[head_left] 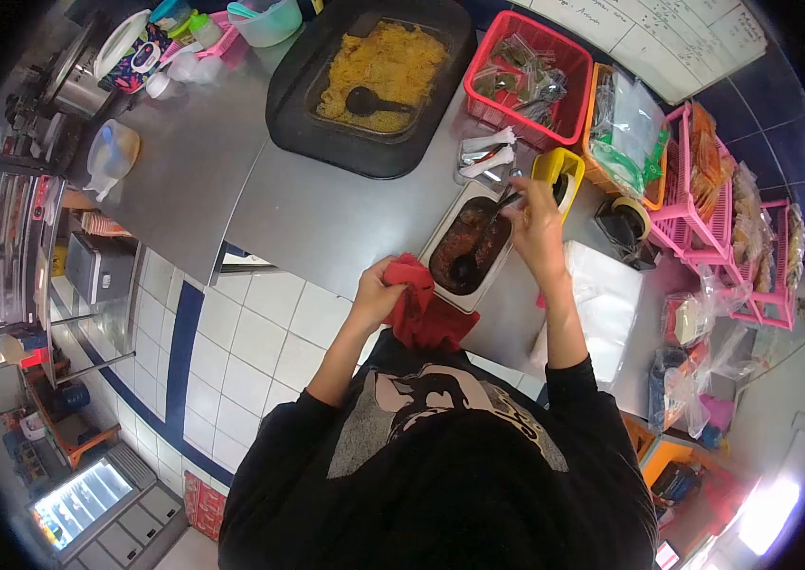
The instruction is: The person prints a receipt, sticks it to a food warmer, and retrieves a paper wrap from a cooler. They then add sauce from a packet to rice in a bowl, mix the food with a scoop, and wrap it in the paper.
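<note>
The long-handled black ladle (465, 269) lies handle toward one o'clock, nearer the right hand (540, 228), its closure impossible to tell; the left hand (378, 296), at eight o'clock, clutches a crumpled red fabric cloth (435, 325).

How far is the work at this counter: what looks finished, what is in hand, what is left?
Yellow food looks already set out, a black serving spoon resting in it. In hand: the left hand grips a red cloth beside a white rectangular container; the right hand is at the black ladle. Left: probably the dark red contents there; their final state I cannot tell.
</note>
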Tool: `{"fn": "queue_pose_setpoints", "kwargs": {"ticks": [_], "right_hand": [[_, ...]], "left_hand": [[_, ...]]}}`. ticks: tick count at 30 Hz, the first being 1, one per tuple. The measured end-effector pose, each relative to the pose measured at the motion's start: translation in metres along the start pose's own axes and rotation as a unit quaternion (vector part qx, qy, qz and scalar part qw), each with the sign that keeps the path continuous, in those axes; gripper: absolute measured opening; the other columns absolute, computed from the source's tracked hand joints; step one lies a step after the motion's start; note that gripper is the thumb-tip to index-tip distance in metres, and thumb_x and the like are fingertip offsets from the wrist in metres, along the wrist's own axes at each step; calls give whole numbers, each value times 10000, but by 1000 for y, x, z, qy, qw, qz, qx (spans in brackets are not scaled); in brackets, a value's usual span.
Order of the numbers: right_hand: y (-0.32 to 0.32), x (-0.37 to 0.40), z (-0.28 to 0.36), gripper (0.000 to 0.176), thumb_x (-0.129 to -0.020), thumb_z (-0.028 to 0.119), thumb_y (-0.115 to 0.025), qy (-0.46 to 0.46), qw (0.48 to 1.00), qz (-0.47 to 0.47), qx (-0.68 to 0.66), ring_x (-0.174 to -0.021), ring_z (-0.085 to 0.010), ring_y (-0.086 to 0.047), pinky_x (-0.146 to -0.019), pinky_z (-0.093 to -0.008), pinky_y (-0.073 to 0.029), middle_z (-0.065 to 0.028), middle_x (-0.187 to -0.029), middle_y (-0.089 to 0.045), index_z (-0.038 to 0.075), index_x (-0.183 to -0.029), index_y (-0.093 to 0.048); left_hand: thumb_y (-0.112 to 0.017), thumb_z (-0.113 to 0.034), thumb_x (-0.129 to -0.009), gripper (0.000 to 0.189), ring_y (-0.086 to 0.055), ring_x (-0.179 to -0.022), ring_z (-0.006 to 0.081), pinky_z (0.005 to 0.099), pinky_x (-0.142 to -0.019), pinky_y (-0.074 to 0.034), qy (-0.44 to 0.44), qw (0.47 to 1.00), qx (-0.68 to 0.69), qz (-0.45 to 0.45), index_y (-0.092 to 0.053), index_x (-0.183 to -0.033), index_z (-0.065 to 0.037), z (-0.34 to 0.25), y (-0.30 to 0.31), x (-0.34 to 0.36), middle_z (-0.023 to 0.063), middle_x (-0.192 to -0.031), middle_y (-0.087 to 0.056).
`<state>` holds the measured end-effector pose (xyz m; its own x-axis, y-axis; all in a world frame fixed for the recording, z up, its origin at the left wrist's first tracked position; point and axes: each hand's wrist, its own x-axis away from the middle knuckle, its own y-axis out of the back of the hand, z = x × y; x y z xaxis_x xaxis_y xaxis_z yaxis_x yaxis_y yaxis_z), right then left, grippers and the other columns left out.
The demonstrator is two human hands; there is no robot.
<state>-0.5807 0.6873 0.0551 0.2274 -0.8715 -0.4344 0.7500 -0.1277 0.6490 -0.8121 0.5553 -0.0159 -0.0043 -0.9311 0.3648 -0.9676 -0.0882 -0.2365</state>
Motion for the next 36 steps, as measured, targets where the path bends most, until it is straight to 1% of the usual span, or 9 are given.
{"fn": "queue_pose_setpoints", "kwargs": {"ticks": [2,5,8,11,14,20,23,26,36], "right_hand": [[9,-1,-13,469,-725,-46,-678,-49,995,22,80,-892,-254,-569,-753,-324,-463,-149,-998,-595,45,-1156,-518],[-6,3,-39,481,-724,-25,-701,-148,985,76,-39,-842,-210,-568,-735,-312,-459,-112,-931,-613,47,-1160,-512],[-16,2,-47,478,-727,-5,-715,-82,991,48,-93,-736,-152,-568,-678,-289,-459,-67,-806,-612,50,-1157,-512],[14,6,2,404,-751,-6,-710,-260,962,31,-74,-631,-99,-545,-610,-255,-452,-36,-730,-611,49,-1113,-537],[26,39,10,316,-765,-10,-699,-276,950,-56,-137,-614,-79,-580,-592,-218,-467,-71,-726,-624,36,-1046,-562],[28,80,36,146,-805,-103,-562,-200,941,-166,-216,-677,-135,-638,-625,-246,-504,-96,-758,-644,-18,-921,-591],[14,90,48,155,-823,-122,-536,-90,989,-40,-113,-677,-166,-635,-641,-254,-508,-103,-763,-643,-23,-925,-601],[6,102,61,164,-817,-135,-500,-115,979,22,-165,-690,-178,-645,-638,-264,-514,-129,-778,-642,-32,-881,-610],[4,114,76,273,-725,-172,-485,-30,987,43,-149,-691,-233,-646,-632,-286,-517,-150,-811,-631,-28,-921,-609]], "left_hand": [[-539,106,-748,323,-606,-898,119,263,-806,-486,-10,1000,-17,1,-601,-1046,-4,7,2,-3,46,-943,-643],[-502,115,-760,325,-611,-891,126,260,-800,-498,-2,1000,-12,2,-586,-1055,9,5,1,-3,54,-964,-641],[-507,111,-761,323,-612,-892,128,261,-798,-500,-4,1000,-13,3,-584,-1058,13,6,1,-3,57,-964,-642],[-544,101,-749,334,-606,-909,128,268,-824,-478,5,1000,-25,-4,-596,-1063,0,9,4,-4,53,-963,-643],[-548,96,-750,331,-603,-910,130,266,-821,-476,-3,1000,-17,-6,-595,-1065,6,9,2,-4,57,-963,-641],[-548,81,-758,308,-598,-910,129,270,-821,-473,-12,1000,-11,27,-595,-1054,8,6,5,-4,55,-964,-639],[-541,73,-768,288,-599,-896,128,273,-822,-475,-3,1000,-18,10,-597,-1042,4,1,2,-3,54,-953,-640],[-504,104,-771,338,-612,-916,145,278,-828,-495,-17,998,-45,38,-573,-1089,13,2,7,-5,70,-995,-639],[-518,82,-786,278,-612,-895,133,264,-802,-494,21,999,-21,41,-593,-1042,4,-11,4,-2,66,-969,-642]]}}
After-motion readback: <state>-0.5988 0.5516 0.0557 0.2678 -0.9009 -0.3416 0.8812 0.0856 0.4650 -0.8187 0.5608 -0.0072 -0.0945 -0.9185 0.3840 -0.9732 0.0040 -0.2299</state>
